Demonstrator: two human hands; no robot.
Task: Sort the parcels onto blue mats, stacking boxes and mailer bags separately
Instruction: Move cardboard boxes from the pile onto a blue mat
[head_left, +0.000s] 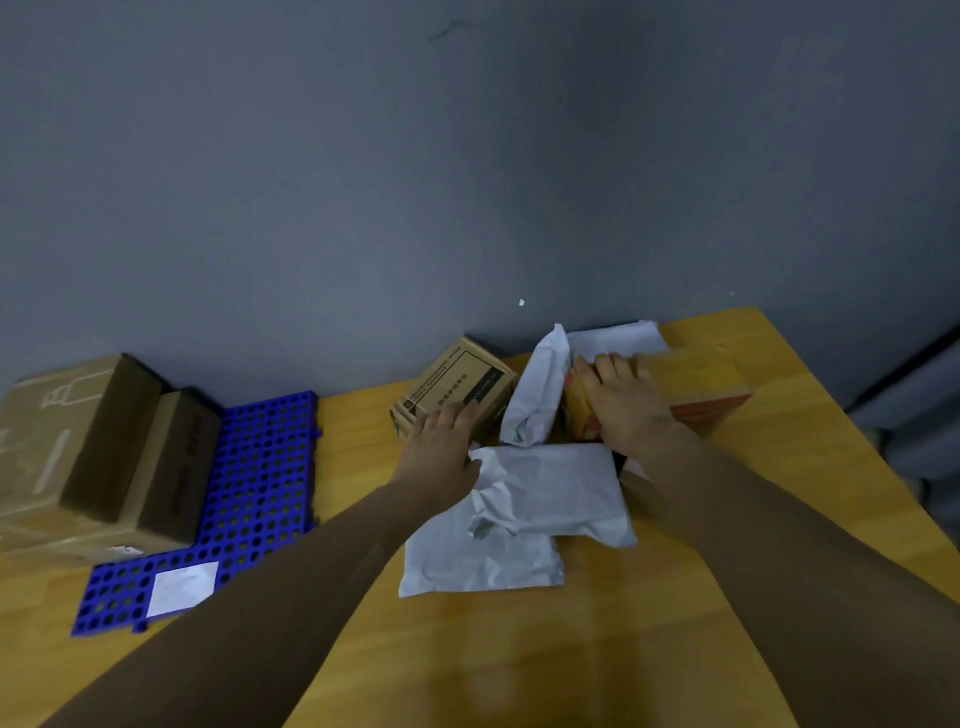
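Cardboard boxes (78, 452) are sitting on the blue mat (260, 467) at nine o'clock. At twelve, the left hand (441, 447) is resting straight fingers on a black-printed box (462, 387); at one, the right hand (623, 410) is spreading its fingers over an orange-printed box (696, 389), white mailer bags (540, 395) lying between them.

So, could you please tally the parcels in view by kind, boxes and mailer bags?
Cardboard boxes: 4 (large box, smaller box, black-printed box, orange-sided box)
White mailer bags: 4 (upright bag, rear bag, upper flat bag, lower flat bag)
Total: 8 parcels; whether another box lies under the left pair, I cannot tell.
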